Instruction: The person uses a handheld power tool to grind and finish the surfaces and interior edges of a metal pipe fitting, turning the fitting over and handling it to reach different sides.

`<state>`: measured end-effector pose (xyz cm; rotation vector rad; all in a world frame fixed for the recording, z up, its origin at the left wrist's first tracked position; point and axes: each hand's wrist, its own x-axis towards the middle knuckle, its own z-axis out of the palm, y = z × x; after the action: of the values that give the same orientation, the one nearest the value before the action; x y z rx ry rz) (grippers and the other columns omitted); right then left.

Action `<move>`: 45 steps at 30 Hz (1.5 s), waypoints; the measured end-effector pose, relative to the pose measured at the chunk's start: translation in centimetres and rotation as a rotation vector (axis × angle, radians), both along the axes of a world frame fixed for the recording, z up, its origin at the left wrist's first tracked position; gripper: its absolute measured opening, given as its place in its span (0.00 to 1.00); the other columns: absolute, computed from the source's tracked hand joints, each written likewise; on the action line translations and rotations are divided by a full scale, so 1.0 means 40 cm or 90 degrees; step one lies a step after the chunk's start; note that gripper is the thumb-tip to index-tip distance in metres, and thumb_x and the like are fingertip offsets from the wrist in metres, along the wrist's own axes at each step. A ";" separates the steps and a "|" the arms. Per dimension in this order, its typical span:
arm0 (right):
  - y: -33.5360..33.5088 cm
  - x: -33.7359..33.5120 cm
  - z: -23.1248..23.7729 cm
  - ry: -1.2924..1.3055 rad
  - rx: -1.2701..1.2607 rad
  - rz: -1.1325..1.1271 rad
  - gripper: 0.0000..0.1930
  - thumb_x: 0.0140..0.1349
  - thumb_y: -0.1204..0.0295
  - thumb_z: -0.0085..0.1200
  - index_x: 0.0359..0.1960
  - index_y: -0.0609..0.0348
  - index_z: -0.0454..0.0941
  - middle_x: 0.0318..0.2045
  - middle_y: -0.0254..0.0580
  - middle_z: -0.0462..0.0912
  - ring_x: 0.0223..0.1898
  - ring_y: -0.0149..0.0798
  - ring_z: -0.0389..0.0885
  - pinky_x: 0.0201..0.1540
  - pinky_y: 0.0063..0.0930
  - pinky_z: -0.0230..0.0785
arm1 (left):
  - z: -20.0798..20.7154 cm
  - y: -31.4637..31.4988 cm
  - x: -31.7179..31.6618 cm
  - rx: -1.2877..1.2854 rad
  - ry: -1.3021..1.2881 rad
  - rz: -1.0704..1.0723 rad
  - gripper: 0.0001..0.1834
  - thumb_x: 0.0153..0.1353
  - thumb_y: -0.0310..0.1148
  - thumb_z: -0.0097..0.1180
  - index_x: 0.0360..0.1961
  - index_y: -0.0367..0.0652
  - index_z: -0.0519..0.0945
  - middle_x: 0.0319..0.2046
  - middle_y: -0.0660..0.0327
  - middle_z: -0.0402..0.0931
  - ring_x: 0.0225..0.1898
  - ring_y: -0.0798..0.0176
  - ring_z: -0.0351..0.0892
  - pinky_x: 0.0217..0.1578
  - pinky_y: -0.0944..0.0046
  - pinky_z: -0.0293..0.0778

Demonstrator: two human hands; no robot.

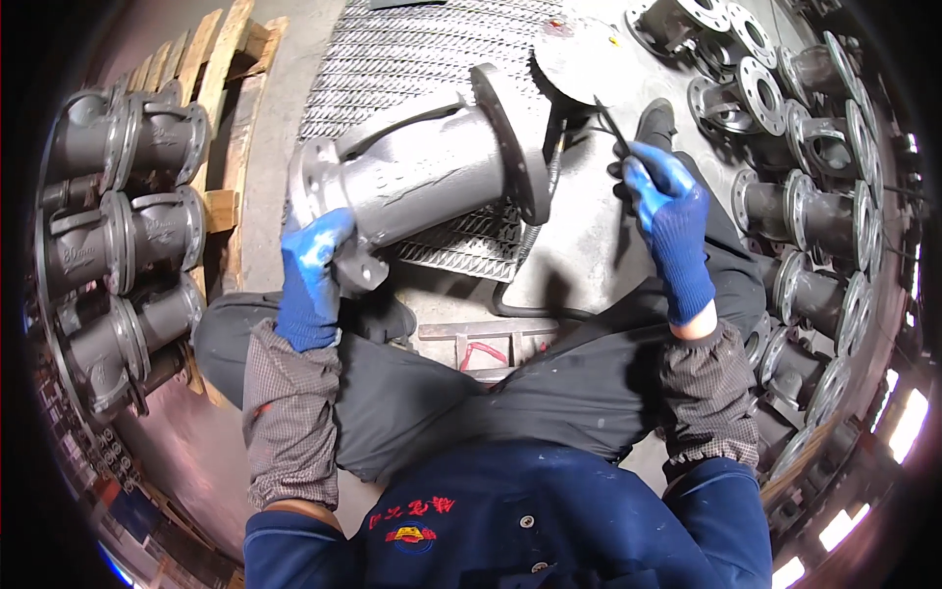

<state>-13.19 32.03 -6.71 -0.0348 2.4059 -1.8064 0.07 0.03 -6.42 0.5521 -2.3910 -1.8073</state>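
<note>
A grey cast-metal valve body with round flanges at its ends lies tilted before me, over a ribbed metal mat. My left hand, in a blue coated glove, is closed on the lower left flange end; some of its fingers are hidden behind the metal. To the right of the valve body and apart from it, my right hand is raised in a matching glove. Its fingers are wrapped round a thin dark rod-like tool, whose tip points up and left. The exact kind of tool is not clear.
Stacked grey valve bodies stand at the left beside a wooden pallet. More flanged valve bodies line the right. A pale round plate sits at the far side, with a dark hose running toward me.
</note>
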 end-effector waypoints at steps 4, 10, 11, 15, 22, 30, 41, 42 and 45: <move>0.057 -0.075 -0.089 0.080 0.239 -0.063 0.16 0.60 0.75 0.51 0.50 0.54 0.78 0.33 0.45 0.84 0.33 0.34 0.83 0.37 0.24 0.72 | -0.022 -0.034 0.019 -0.058 0.005 -0.017 0.24 0.61 0.49 0.39 0.21 0.37 0.64 0.23 0.63 0.64 0.27 0.68 0.62 0.31 0.68 0.60; 0.057 -0.110 -0.154 0.055 0.390 -0.049 0.20 0.57 0.80 0.46 0.52 0.55 0.76 0.45 0.48 0.82 0.49 0.36 0.79 0.50 0.25 0.69 | -0.045 -0.038 0.034 -0.107 0.045 -0.003 0.21 0.62 0.44 0.43 0.28 0.34 0.72 0.25 0.63 0.68 0.28 0.69 0.66 0.33 0.68 0.65; 0.046 -0.111 -0.156 0.051 0.391 -0.039 0.20 0.57 0.80 0.45 0.52 0.55 0.76 0.45 0.47 0.81 0.49 0.37 0.79 0.50 0.25 0.69 | -0.046 -0.032 0.033 -0.122 0.088 0.009 0.17 0.62 0.40 0.44 0.23 0.37 0.70 0.20 0.66 0.64 0.23 0.73 0.62 0.27 0.72 0.62; 0.064 -0.124 -0.218 0.135 0.519 -0.032 0.20 0.58 0.73 0.49 0.52 0.42 0.75 0.36 0.48 0.80 0.39 0.48 0.80 0.42 0.38 0.73 | -0.031 -0.029 0.029 0.043 -0.004 0.061 0.17 0.64 0.38 0.45 0.29 0.33 0.73 0.23 0.65 0.69 0.27 0.71 0.68 0.31 0.72 0.67; 0.028 -0.124 -0.222 0.045 0.649 -0.025 0.25 0.54 0.75 0.51 0.56 0.39 0.73 0.38 0.46 0.80 0.38 0.49 0.80 0.41 0.34 0.73 | -0.019 -0.041 0.033 -0.115 0.026 -0.020 0.18 0.62 0.38 0.47 0.35 0.29 0.75 0.29 0.63 0.73 0.28 0.72 0.70 0.32 0.72 0.69; 0.032 -0.093 -0.218 0.091 0.623 0.012 0.28 0.55 0.77 0.48 0.59 0.34 0.69 0.44 0.46 0.79 0.43 0.47 0.79 0.46 0.34 0.71 | -0.005 -0.027 0.032 0.002 -0.078 0.042 0.28 0.64 0.48 0.42 0.42 0.28 0.76 0.39 0.55 0.77 0.40 0.62 0.75 0.44 0.62 0.70; 0.028 -0.127 -0.091 0.071 0.645 0.025 0.19 0.57 0.72 0.46 0.50 0.42 0.77 0.35 0.48 0.82 0.35 0.51 0.81 0.38 0.41 0.73 | -0.028 -0.033 0.044 0.034 0.013 0.049 0.24 0.64 0.45 0.47 0.37 0.29 0.78 0.33 0.56 0.78 0.36 0.65 0.76 0.42 0.65 0.73; 0.032 -0.137 -0.095 0.075 0.652 0.031 0.18 0.57 0.71 0.46 0.49 0.42 0.78 0.34 0.49 0.82 0.34 0.52 0.81 0.38 0.41 0.73 | -0.025 -0.034 0.041 0.016 0.011 0.027 0.25 0.64 0.46 0.47 0.37 0.28 0.78 0.33 0.55 0.78 0.37 0.65 0.76 0.43 0.64 0.73; 0.034 -0.153 -0.092 0.069 0.640 0.033 0.17 0.57 0.70 0.47 0.49 0.43 0.78 0.33 0.51 0.82 0.34 0.53 0.81 0.39 0.42 0.74 | -0.027 -0.052 0.039 -0.046 -0.003 -0.024 0.26 0.64 0.47 0.47 0.38 0.28 0.78 0.34 0.54 0.78 0.38 0.64 0.76 0.44 0.64 0.73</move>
<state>-19.31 33.40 -10.37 -0.0899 3.0371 -0.4231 1.63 -2.05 -7.49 0.5081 -2.4746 -1.7267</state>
